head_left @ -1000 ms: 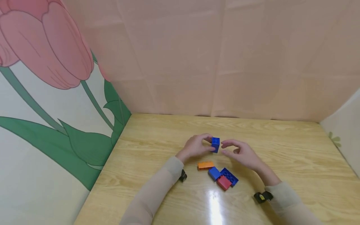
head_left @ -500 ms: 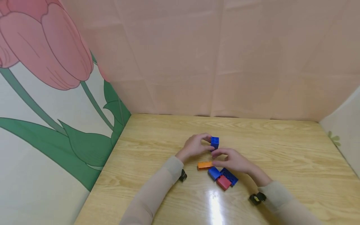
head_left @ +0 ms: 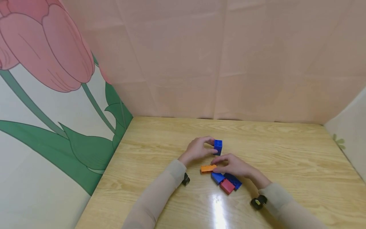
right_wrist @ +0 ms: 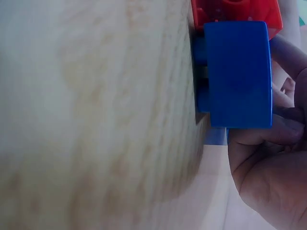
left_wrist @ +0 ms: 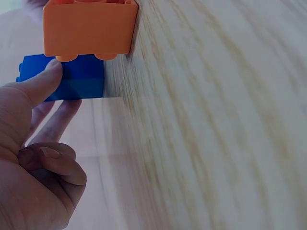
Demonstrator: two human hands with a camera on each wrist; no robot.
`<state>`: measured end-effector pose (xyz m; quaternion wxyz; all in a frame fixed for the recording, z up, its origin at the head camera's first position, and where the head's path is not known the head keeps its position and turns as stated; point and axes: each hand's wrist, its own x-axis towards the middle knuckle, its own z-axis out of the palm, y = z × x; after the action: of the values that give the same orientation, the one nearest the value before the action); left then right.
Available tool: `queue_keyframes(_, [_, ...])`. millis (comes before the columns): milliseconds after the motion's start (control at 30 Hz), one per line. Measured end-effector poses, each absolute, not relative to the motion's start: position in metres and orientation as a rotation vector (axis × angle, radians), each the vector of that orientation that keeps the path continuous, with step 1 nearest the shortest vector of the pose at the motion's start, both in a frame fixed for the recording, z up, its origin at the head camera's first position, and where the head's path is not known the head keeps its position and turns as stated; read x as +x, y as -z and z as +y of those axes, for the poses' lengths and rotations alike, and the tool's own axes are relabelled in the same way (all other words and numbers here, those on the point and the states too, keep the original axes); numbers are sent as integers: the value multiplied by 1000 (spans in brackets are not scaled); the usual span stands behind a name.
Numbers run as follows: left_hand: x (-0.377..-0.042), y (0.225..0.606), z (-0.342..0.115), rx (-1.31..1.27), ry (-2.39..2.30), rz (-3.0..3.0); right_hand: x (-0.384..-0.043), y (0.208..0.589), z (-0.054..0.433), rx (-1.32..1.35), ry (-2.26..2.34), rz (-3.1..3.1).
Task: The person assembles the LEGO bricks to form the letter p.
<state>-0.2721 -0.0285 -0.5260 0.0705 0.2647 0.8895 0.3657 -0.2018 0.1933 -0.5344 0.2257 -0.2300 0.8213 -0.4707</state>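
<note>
My left hand [head_left: 197, 148] pinches an upright blue stack of toy building bricks [head_left: 218, 148] between thumb and fingers. In the left wrist view a seam runs across this blue stack [left_wrist: 81, 79]. My right hand [head_left: 234, 165] reaches round the right end of an orange brick [head_left: 206, 169], its thumb at the near side and a finger behind. The end of the orange brick [left_wrist: 91, 28] shows large in the left wrist view. Close below the right hand lie a blue brick [head_left: 217, 178], a red brick [head_left: 227, 186] and a larger blue brick [head_left: 235, 182] partly hidden by the hand.
The bricks lie on a wood-grain table [head_left: 160, 136]. A plain pink backdrop [head_left: 177, 63] rises at its back edge, and a tulip-print panel [head_left: 57, 143] stands on the left. A dark wrist camera [head_left: 258, 202] sits on the right wrist.
My right hand has moved left and nearer, from beside the blue stack to the orange brick, and its fingers have come round the brick's right end. The left hand keeps holding the stack.
</note>
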Motion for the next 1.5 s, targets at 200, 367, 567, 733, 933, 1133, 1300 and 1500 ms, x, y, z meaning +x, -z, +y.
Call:
queue_keyframes(200, [-272, 526, -29, 790, -1104, 2674, -204, 534, 192, -635, 1294, 2255])
queue_keyframes(367, [-272, 527, -29, 808, -1106, 2684, -206, 539, 191, -650, 1299, 2269])
queue_keyframes(567, [-272, 526, -28, 802, -1101, 2682, -206, 540, 192, -655, 1337, 2230])
queue_keyframes(733, [-272, 526, -29, 789, -1100, 2671, -206, 539, 192, -665, 1363, 2200])
queue_keyframes(933, [-273, 527, -29, 795, -1099, 2675, -206, 540, 191, -687, 1392, 2170])
queue_keyframes(1133, [-273, 528, -29, 812, -1098, 2684, -203, 537, 191, -703, 1423, 2195])
queue_keyframes(1300, [-274, 528, -29, 805, -1101, 2689, -199, 532, 193, -710, 1441, 2245])
queue_keyframes(1500, [-273, 528, -28, 794, -1096, 2689, -195, 523, 197, -735, 1465, 2309])
